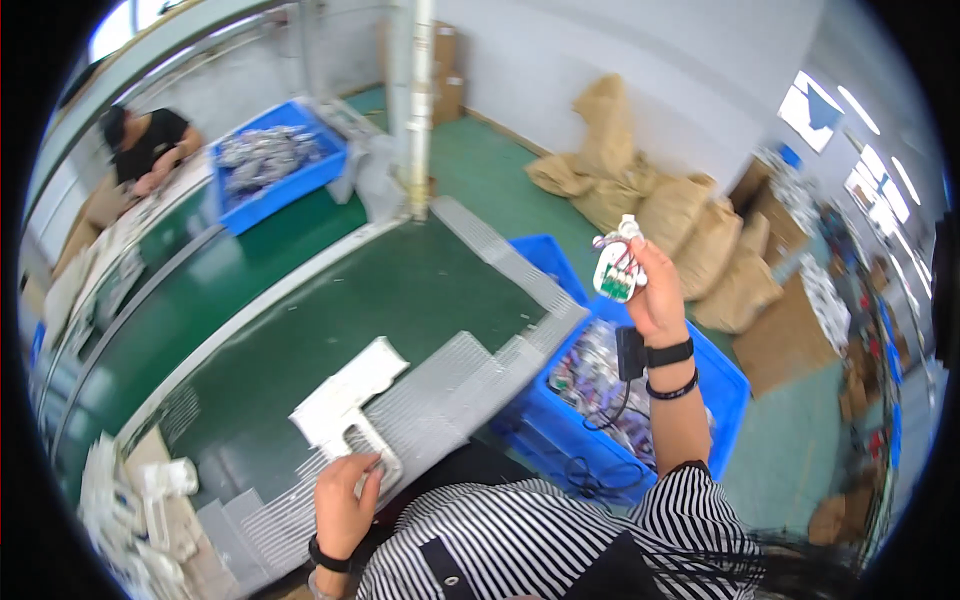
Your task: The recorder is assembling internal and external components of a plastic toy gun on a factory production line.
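Raised over the blue bin, my right hand (657, 292) grips a small white plastic assembly (617, 270) with a green circuit board and thin red and dark wires. A white gun-shaped plastic shell (350, 395) lies on the green work surface, its handle toward me. My left hand (345, 503) is at the lower end of that handle, fingers curled over its edge and thumb below. The blue bin (728, 385) under my right forearm holds many small wrapped parts. A black box-like device with a cable sits at my right wristband.
Ribbed grey strips (440, 385) edge the green surface (300, 320). White plastic shells (110, 500) pile up at the lower left. Across the line, a person works beside another full blue bin (232, 215). A white post (421, 110) and tan sacks (665, 215) stand beyond.
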`<move>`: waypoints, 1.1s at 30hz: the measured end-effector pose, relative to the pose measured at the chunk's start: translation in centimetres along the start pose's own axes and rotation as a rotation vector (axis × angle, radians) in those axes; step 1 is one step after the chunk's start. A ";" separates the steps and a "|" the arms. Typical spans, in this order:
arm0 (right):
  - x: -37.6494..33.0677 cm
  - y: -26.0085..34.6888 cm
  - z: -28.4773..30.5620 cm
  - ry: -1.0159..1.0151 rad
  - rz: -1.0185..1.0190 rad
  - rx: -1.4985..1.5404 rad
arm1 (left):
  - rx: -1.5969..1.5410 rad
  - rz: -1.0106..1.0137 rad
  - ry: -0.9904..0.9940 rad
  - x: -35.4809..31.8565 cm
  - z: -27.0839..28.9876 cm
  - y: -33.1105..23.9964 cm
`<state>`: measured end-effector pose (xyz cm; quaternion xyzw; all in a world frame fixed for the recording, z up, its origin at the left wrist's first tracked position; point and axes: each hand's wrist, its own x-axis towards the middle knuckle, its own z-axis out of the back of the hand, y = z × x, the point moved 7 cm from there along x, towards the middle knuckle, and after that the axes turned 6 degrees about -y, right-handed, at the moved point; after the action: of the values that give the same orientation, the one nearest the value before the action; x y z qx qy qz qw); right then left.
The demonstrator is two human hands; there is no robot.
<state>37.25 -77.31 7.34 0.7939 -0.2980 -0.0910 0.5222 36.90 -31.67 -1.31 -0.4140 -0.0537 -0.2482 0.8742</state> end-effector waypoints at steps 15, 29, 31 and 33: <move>-13.4 -17.0 -37.1 0.705 -0.546 0.410 | -0.897 0.308 -0.613 5.0 9.7 3.1; -20.7 -23.2 -39.9 1.065 -0.775 0.179 | -0.543 0.515 -0.796 -3.1 22.3 4.9; -20.4 -23.4 -39.4 1.127 -0.739 0.140 | -0.373 0.571 -0.749 -4.0 24.8 3.9; -20.1 -22.5 -39.2 1.235 -0.555 0.046 | -0.248 0.538 -0.747 -4.7 26.7 3.5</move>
<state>47.43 -29.35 1.31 0.7581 0.2680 0.2550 0.5371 37.48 -7.94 12.30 -0.5753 -0.2252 0.1485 0.7722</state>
